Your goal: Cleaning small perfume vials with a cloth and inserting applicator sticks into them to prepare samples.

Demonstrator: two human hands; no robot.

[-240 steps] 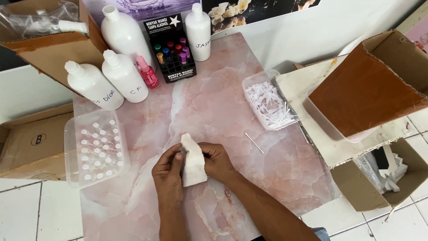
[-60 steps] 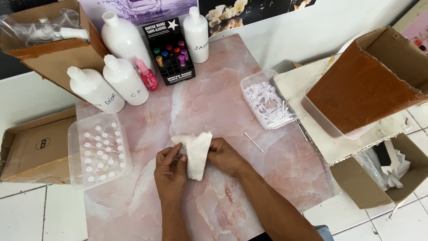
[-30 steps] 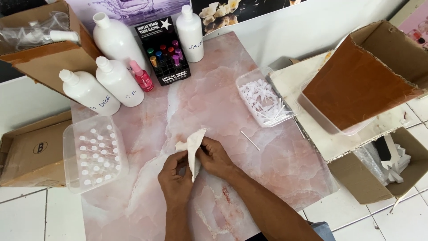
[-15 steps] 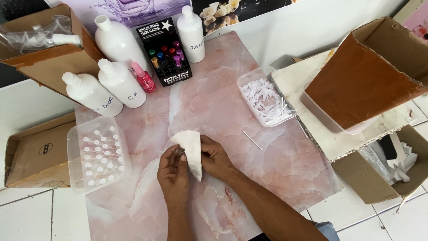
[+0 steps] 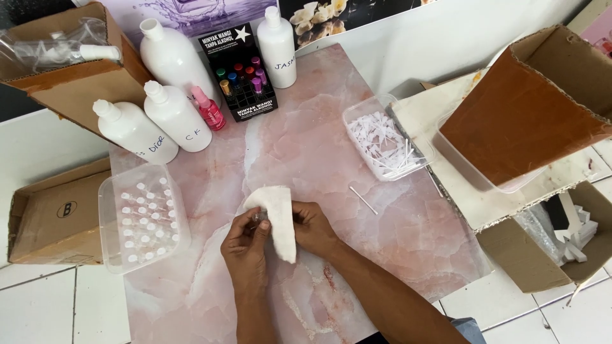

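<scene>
This looks like a small perfume-refill shop or stall. A pink marble-patterned counter (image 5: 306,146) carries big white refill bottles (image 5: 167,57), a black display rack of coloured vials (image 5: 239,73) and a clear tub of tiny empty vials (image 5: 145,216). Open cardboard boxes (image 5: 54,213) of stock stand around it on a white tiled surface.

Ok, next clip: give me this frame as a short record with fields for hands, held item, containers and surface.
left hand: left hand pinches a small clear item, too small to identify, against the cloth
right hand: right hand grips the white cloth
containers: clear tub of small vials to the left; clear tub of white strips to the right
bottles: four white bottles at the back
surface: pink marbled board
</scene>
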